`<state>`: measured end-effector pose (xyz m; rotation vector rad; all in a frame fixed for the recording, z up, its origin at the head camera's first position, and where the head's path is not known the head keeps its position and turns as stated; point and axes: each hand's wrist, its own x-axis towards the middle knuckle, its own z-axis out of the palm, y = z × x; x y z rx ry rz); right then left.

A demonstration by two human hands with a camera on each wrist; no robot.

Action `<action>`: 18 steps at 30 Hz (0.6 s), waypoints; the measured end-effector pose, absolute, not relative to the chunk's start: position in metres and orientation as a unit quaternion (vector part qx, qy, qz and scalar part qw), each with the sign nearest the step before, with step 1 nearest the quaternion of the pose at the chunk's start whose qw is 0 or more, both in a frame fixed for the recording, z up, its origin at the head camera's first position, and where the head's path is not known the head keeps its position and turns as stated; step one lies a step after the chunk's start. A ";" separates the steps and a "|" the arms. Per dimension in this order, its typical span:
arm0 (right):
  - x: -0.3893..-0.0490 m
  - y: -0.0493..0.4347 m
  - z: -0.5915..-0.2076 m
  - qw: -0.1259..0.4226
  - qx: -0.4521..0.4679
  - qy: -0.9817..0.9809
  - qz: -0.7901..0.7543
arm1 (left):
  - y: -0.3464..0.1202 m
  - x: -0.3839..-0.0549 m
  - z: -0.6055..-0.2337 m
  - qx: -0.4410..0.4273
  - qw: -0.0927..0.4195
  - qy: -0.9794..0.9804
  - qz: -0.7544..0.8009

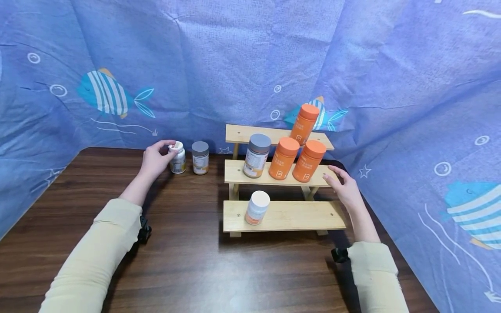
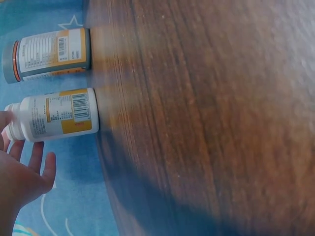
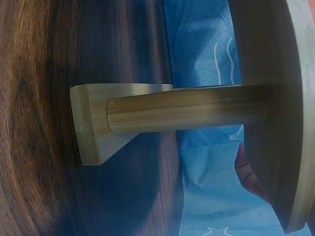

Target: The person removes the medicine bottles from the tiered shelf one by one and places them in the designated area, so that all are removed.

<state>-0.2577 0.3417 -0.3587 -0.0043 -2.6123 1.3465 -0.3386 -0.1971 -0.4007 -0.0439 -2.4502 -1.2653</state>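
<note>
At the back of the table, my left hand (image 1: 155, 158) pinches the white bottle (image 1: 178, 161) around its cap. In the left wrist view that white bottle (image 2: 61, 114) stands with its base on the table and a yellow label and barcode facing out. Right beside it is a grey-lidded bottle (image 1: 200, 158). My right hand (image 1: 345, 188) is at the right end of the middle shelf (image 1: 231, 171) of a wooden stand, fingers loosely bent. From the right wrist view, only some fingers (image 3: 248, 174) show past a shelf board; whether they touch it I cannot tell.
On the middle shelf are a larger grey-lidded bottle (image 1: 256, 155) and two orange bottles, left (image 1: 282, 161) and right (image 1: 308, 163). Another orange bottle (image 1: 303, 126) stands on the top shelf (image 1: 250, 134). A small white-capped bottle (image 1: 257, 208) occupies the bottom shelf (image 1: 297, 215). Blue cloth (image 1: 242, 65) hangs behind.
</note>
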 end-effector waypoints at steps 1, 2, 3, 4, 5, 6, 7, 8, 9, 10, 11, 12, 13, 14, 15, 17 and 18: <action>-0.261 0.345 -0.362 0.102 -0.002 -0.885 0.455 | -0.197 -0.339 -0.401 -0.015 0.189 -0.872 -0.452; -0.263 0.347 -0.366 0.102 -0.003 -0.885 0.454 | -0.198 -0.338 -0.400 -0.016 0.187 -0.871 -0.453; -0.265 0.350 -0.368 0.102 -0.004 -0.885 0.454 | -0.198 -0.338 -0.400 -0.016 0.183 -0.872 -0.454; -0.265 0.350 -0.368 0.102 -0.004 -0.885 0.454 | -0.198 -0.338 -0.399 -0.017 0.179 -0.873 -0.454; -0.264 0.349 -0.367 0.101 -0.005 -0.884 0.456 | -0.198 -0.338 -0.399 -0.018 0.177 -0.873 -0.454; -0.263 0.348 -0.366 0.100 -0.006 -0.883 0.459 | -0.198 -0.337 -0.398 -0.019 0.175 -0.874 -0.452; -0.262 0.347 -0.364 0.098 -0.006 -0.882 0.461 | -0.198 -0.337 -0.397 -0.020 0.173 -0.875 -0.451; -0.260 0.345 -0.361 0.097 -0.006 -0.881 0.462 | -0.198 -0.337 -0.397 -0.022 0.174 -0.876 -0.450; -0.257 0.343 -0.358 0.096 -0.005 -0.881 0.463 | -0.198 -0.337 -0.396 -0.025 0.176 -0.876 -0.449; -0.255 0.340 -0.355 0.095 -0.005 -0.881 0.463 | -0.199 -0.337 -0.395 -0.029 0.179 -0.875 -0.449; -0.253 0.338 -0.352 0.095 -0.004 -0.882 0.462 | -0.199 -0.337 -0.394 -0.032 0.181 -0.874 -0.449; -0.250 0.335 -0.350 0.094 -0.004 -0.883 0.460 | -0.199 -0.337 -0.393 -0.035 0.184 -0.873 -0.450; -0.249 0.333 -0.348 0.095 -0.004 -0.884 0.458 | -0.200 -0.337 -0.393 -0.037 0.186 -0.873 -0.450; -0.247 0.331 -0.346 0.096 -0.004 -0.884 0.457 | -0.200 -0.336 -0.391 -0.039 0.188 -0.872 -0.450; -0.246 0.330 -0.346 0.097 -0.005 -0.884 0.458 | -0.200 -0.336 -0.390 -0.039 0.190 -0.872 -0.449; -0.245 0.328 -0.345 0.099 -0.005 -0.883 0.459 | -0.201 -0.335 -0.388 -0.037 0.188 -0.873 -0.449; -0.245 0.328 -0.345 0.100 -0.005 -0.881 0.462 | -0.201 -0.334 -0.387 -0.036 0.187 -0.875 -0.446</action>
